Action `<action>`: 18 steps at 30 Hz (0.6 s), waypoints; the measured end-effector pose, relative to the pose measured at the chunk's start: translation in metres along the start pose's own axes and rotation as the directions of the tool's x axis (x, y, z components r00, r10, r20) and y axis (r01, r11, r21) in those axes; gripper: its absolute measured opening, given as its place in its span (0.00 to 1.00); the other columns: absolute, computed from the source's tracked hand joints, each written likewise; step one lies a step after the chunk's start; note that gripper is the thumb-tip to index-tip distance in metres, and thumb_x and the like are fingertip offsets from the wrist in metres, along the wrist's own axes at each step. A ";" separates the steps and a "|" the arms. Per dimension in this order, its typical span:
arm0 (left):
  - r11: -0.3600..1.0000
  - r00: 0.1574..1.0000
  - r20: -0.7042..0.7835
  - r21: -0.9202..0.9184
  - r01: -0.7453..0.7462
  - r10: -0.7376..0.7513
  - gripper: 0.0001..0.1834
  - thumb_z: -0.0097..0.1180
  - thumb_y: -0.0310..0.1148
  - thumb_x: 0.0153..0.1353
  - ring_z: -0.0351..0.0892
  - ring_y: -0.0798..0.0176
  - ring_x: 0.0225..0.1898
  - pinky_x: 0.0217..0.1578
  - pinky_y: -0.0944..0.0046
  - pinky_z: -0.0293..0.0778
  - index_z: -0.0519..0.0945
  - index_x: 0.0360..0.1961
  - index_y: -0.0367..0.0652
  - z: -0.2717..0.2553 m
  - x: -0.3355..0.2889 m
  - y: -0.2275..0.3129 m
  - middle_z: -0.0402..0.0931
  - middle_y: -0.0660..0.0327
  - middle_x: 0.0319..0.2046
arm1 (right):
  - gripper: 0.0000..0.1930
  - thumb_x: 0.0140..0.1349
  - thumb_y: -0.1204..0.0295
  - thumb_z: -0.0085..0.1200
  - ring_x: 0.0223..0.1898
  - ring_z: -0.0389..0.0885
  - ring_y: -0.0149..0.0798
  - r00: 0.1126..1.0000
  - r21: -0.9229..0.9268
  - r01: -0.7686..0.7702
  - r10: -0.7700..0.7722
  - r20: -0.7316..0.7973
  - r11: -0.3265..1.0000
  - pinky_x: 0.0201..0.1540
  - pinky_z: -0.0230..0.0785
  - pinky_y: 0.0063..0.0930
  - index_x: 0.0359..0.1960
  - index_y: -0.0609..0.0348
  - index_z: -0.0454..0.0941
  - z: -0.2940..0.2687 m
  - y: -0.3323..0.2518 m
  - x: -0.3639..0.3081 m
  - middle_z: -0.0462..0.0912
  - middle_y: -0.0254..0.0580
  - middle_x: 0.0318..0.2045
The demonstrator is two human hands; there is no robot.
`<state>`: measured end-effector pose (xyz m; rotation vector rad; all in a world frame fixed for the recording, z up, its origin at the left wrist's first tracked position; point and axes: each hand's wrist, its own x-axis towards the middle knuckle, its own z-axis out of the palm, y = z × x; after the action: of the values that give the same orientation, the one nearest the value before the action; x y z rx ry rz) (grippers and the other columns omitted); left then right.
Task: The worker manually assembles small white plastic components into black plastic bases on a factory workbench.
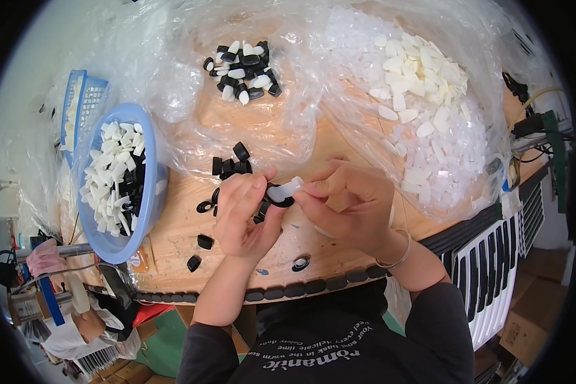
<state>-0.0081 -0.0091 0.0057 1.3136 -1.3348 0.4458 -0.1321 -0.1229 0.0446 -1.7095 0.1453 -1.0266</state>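
Note:
Over the middle of the table, my left hand (242, 214) pinches a small black round cap-like piece (281, 203) between thumb and fingers. A curved, translucent white plastic piece (284, 190) lies against the black piece, partly inside its rim. My right hand (349, 198) is closed with thumb and forefinger on the white piece's right end. Several loose black caps (240, 152) sit just beyond and beside my left hand, partly hidden by it. Two more black caps, one of them (205, 242) lying on its side, rest to the left of my left wrist.
A blue basin (150, 205) of white and black pieces stands at the left, a blue basket (95, 86) behind it. Black-and-white assembled pieces (243, 70) lie on clear plastic sheeting (288, 141). White pieces (422, 67) are heaped at the far right. A small ring (300, 263) lies near the front edge.

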 end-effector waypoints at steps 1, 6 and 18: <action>1.000 1.000 0.000 0.000 0.000 0.000 0.28 0.66 0.15 0.43 0.79 0.52 0.36 0.39 0.58 0.75 0.75 0.49 0.32 0.000 0.000 0.000 0.82 0.46 0.40 | 0.09 0.48 0.87 0.63 0.24 0.77 0.27 1.000 -0.016 0.023 -0.023 0.000 1.000 0.31 0.66 0.22 0.22 0.62 0.75 0.000 0.001 0.000 0.73 0.30 0.14; 0.998 0.999 -0.004 -0.041 0.040 -0.040 0.28 0.66 0.15 0.43 0.79 0.54 0.36 0.38 0.58 0.72 0.75 0.50 0.32 0.001 -0.004 -0.002 0.82 0.45 0.40 | 0.09 0.49 0.87 0.63 0.25 0.78 0.27 0.965 0.177 -0.250 0.260 -0.037 0.952 0.31 0.66 0.21 0.22 0.61 0.75 0.005 -0.001 -0.004 0.73 0.29 0.15; 1.000 1.000 -0.011 -0.021 0.002 -0.002 0.31 0.64 0.14 0.37 0.78 0.54 0.34 0.38 0.59 0.68 0.75 0.50 0.32 0.002 -0.006 -0.005 0.82 0.45 0.39 | 0.09 0.46 0.76 0.66 0.24 0.74 0.31 0.881 -0.463 0.464 -0.450 0.148 0.755 0.36 0.63 0.34 0.27 0.52 0.79 -0.002 -0.003 0.000 0.82 0.30 0.28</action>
<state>-0.0065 -0.0103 -0.0021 1.2935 -1.3257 0.4365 -0.1347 -0.1234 0.0471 -2.2949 -0.0476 -1.4127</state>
